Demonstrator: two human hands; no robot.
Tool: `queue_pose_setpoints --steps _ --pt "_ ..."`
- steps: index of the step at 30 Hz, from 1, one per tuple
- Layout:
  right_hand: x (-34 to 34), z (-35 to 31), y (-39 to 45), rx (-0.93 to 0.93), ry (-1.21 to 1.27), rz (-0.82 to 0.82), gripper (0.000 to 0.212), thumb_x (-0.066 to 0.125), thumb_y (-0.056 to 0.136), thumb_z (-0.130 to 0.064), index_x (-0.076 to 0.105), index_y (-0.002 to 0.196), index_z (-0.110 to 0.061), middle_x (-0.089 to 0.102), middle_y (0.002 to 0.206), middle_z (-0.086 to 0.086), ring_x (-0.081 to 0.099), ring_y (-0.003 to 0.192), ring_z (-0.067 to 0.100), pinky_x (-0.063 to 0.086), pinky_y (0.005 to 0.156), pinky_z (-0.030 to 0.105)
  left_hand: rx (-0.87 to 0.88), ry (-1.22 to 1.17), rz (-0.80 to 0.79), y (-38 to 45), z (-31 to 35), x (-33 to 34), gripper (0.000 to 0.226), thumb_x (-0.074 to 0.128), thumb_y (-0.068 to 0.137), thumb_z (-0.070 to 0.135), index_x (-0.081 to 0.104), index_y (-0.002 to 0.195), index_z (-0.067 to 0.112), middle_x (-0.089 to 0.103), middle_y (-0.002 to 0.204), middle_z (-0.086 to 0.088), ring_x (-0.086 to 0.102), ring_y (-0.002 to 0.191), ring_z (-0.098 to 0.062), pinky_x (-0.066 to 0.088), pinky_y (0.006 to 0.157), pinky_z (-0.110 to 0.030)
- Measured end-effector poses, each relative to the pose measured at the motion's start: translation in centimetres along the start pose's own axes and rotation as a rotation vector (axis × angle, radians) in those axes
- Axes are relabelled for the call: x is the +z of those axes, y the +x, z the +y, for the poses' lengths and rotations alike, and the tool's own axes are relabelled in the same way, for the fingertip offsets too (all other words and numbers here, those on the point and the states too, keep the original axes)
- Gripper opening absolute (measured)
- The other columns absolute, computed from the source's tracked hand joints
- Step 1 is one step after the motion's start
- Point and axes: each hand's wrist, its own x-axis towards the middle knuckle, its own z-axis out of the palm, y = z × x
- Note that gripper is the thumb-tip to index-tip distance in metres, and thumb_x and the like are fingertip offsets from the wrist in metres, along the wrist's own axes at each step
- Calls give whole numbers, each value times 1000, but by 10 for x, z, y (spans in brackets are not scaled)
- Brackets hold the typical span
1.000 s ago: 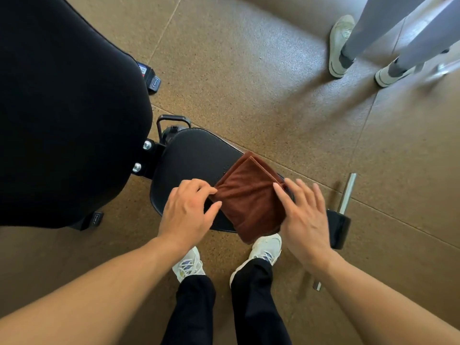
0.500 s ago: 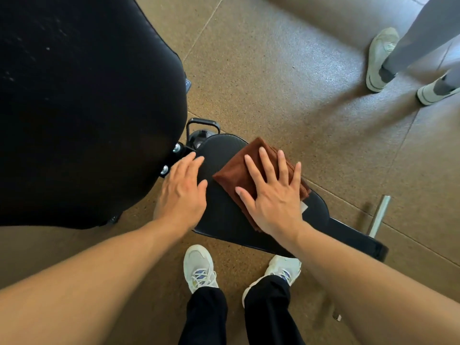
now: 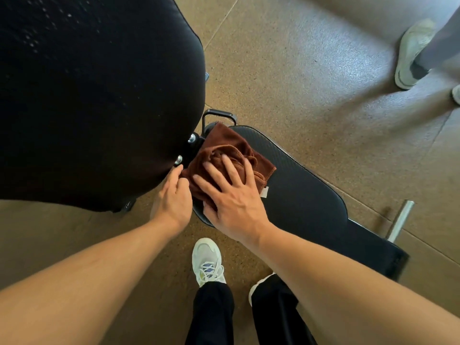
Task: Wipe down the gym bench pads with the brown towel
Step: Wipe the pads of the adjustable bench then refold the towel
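The brown towel (image 3: 230, 151) lies bunched at the narrow end of the black seat pad (image 3: 298, 195), close to the hinge bolts. My right hand (image 3: 231, 195) presses flat on the towel with fingers spread. My left hand (image 3: 174, 197) rests at the pad's near-left edge, its fingertips touching the towel's corner beside the bolts. The large black back pad (image 3: 94, 95) rises at the left and fills the upper left of the view.
A black adjustment handle (image 3: 219, 114) sticks out behind the towel. A metal bar (image 3: 400, 220) of the bench frame lies on the brown floor at right. Another person's white shoes (image 3: 410, 53) stand at the upper right. My own feet (image 3: 207, 262) are below the seat.
My right hand has pushed the towel left along the seat pad to the hinge end, and the towel has bunched up. My left hand stayed at the pad's left edge.
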Motion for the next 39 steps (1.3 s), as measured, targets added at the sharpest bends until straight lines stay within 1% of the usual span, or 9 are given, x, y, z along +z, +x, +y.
queue_pose_setpoints --steps 9,15,22,25,29,31,33,36,39 --pt "-11 63 -100 -220 -173 -143 66 51 91 -55 41 154 -39 37 165 0 27 155 39 25 121 66 245 155 -55 -9 43 11 59 30 104 29 13 160 36 15 168 9 17 153 -13 20 120 -38" --pt "-33 103 -92 203 -73 -46 73 57 86 -66 42 155 -45 32 168 -1 12 157 47 15 117 77 251 329 22 -6 59 15 54 32 105 29 26 159 27 27 165 4 39 144 -27 38 110 -42" --pt "-44 84 57 530 261 9 74 44 91 -65 24 159 -47 35 163 -4 40 142 31 43 105 49 270 310 77 7 46 9 49 30 104 29 39 152 35 68 125 -8 65 104 -32 53 89 -42" --pt "-42 74 65 458 191 26 66 43 95 -55 33 158 -40 39 162 -2 35 147 30 40 112 50 192 76 30 9 42 7 46 31 108 29 39 154 33 52 150 4 48 136 -19 34 104 -20" --pt "-27 44 15 162 67 63 70 51 85 -43 45 154 -30 37 165 4 21 157 36 17 125 59 47 -205 -40 16 30 4 47 34 106 36 44 151 29 45 155 6 35 144 -12 15 99 -7" --pt "-11 12 -20 -9 44 10 71 56 84 -43 47 153 -30 39 163 5 21 156 38 11 125 62 12 -311 -36 20 23 5 64 38 88 58 53 144 31 54 149 4 42 142 -14 17 120 -23" --pt "6 -7 -51 -154 21 -81 69 56 89 -46 44 155 -32 35 166 4 16 158 40 5 125 66 5 -324 -50 23 20 8 71 39 81 63 54 143 32 54 148 3 43 141 -17 25 122 -41" --pt "14 6 -80 -280 -65 -181 68 56 95 -49 35 158 -35 20 172 3 5 159 41 2 123 71 94 -26 -56 6 33 12 56 39 103 44 29 157 32 32 163 2 29 150 -22 24 121 -44" --pt "3 38 -107 -254 -107 -233 71 54 96 -51 29 160 -40 15 174 1 2 160 41 2 122 73 290 254 9 -1 43 23 65 46 103 40 16 160 34 12 169 4 12 155 -20 20 122 -46"
